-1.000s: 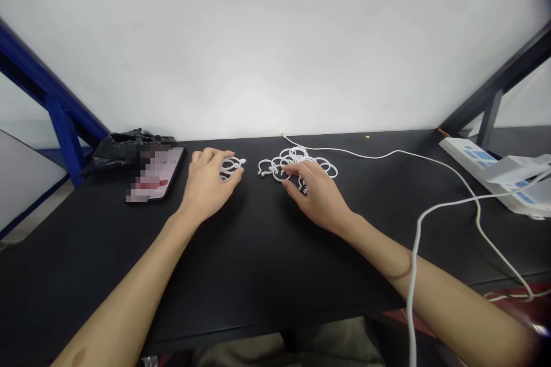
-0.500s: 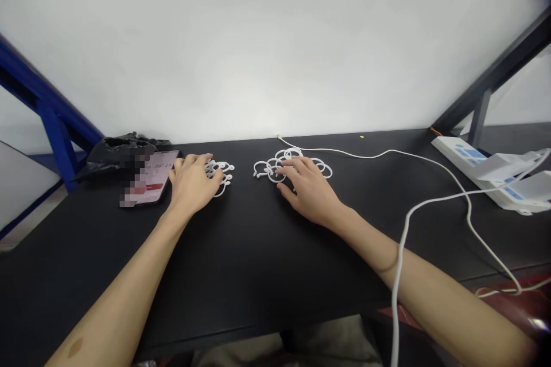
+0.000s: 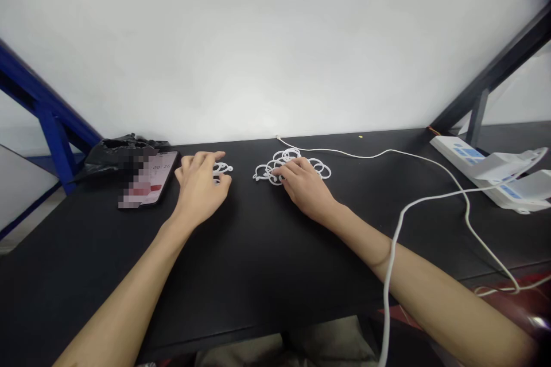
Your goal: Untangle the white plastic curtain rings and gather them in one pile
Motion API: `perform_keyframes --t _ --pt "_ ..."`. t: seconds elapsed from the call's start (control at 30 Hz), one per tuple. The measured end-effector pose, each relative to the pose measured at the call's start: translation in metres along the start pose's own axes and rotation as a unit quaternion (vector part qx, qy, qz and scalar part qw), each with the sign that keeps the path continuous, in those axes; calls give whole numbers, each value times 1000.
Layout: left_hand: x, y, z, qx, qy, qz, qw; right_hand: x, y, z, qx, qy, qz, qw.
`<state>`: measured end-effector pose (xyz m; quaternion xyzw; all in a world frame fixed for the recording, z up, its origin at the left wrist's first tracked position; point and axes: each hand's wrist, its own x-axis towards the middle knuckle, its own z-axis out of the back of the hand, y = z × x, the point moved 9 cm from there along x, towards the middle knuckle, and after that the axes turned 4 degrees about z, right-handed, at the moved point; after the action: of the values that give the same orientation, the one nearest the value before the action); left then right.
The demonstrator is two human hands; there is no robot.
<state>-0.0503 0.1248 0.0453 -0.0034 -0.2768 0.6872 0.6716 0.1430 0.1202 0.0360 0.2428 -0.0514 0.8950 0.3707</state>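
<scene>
White plastic curtain rings with small eyelets lie in two groups on the black table (image 3: 253, 264). Over the left group of rings (image 3: 222, 167) is my left hand (image 3: 200, 186), palm down, thumb and index finger apart; it hides most of that group. At the larger right pile of rings (image 3: 318, 167), the fingers of my right hand (image 3: 307, 186) are drawn together in a pinch on a ring (image 3: 275, 179) at the pile's near left side. The thumb tip is mostly hidden, so the exact grip is hard to see.
A phone (image 3: 159, 178) with a timer and a crumpled black plastic bag (image 3: 116, 152) lie at the left. On the right sits a white power strip (image 3: 473, 163) with plugs. A white cable (image 3: 390, 269) hangs across my right forearm. A white wall (image 3: 275, 46) stands behind.
My left hand has shifted slightly right over its rings, covering more of them. The right hand's fingers have closed from a spread pose onto a ring in the pile.
</scene>
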Motion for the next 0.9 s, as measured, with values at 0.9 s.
perform_keyframes --t 0.9 --pt "-35 -60 -22 -54 75 -188 978 -5 3 20 203 -92 -60 973"
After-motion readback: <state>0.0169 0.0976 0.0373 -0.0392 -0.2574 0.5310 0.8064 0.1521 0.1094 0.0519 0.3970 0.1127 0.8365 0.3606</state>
